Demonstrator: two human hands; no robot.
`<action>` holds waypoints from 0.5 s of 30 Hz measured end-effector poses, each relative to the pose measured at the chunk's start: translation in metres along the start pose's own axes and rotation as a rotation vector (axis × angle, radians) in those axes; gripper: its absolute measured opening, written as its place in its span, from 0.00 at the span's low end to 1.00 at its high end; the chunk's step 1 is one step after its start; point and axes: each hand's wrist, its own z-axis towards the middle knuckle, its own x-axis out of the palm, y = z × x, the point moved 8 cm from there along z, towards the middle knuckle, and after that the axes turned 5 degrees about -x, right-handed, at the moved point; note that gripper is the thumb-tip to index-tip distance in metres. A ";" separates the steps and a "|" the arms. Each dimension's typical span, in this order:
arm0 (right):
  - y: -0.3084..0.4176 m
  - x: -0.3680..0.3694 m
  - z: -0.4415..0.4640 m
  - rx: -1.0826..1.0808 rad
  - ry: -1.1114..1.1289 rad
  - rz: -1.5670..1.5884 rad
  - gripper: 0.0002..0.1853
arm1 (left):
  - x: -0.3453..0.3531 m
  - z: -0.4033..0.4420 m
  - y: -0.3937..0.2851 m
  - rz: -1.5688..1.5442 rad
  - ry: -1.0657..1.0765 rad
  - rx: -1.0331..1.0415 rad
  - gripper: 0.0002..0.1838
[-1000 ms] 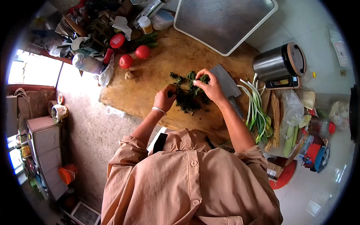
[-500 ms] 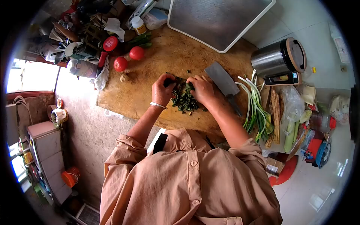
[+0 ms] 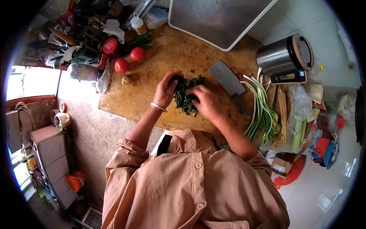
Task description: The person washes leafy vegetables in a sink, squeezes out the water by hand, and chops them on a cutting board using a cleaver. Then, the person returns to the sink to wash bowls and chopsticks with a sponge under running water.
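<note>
A pile of dark chopped leafy greens (image 3: 187, 100) lies on the wooden tabletop (image 3: 171, 49) between my two hands. At the pile's left side, my left hand (image 3: 165, 93), with a pale bracelet at the wrist, curls its fingers around some of the dark greens. My right hand (image 3: 207, 102) is over the pile's right side, its fingers bent down at the greens and smeared by motion. To the right of that hand, a cleaver (image 3: 226, 77) lies flat, its dark handle pointing toward me.
Scallions (image 3: 263, 107) and a straw whisk (image 3: 282, 114) lie at the right, below a steel pot (image 3: 276, 57). Two tomatoes (image 3: 121, 66) and a piece of ginger (image 3: 126, 79) sit at the left. A white-rimmed board (image 3: 213, 23) stands at the back.
My right hand has moved down and slightly right, uncovering more greens at the top of the pile. My left hand has shifted slightly, its fingers less bunched.
</note>
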 end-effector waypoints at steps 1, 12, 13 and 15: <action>0.002 0.012 -0.007 0.034 0.103 -0.108 0.20 | -0.003 -0.003 0.003 0.000 -0.001 0.000 0.21; -0.029 -0.008 0.003 0.045 -0.109 0.334 0.13 | 0.014 -0.026 0.017 0.516 -0.019 0.004 0.14; -0.027 -0.016 0.004 0.058 -0.126 0.411 0.12 | 0.014 -0.025 -0.001 0.520 -0.039 0.019 0.14; -0.018 -0.033 0.005 0.035 -0.194 0.544 0.13 | 0.014 -0.026 -0.030 0.526 -0.058 0.036 0.14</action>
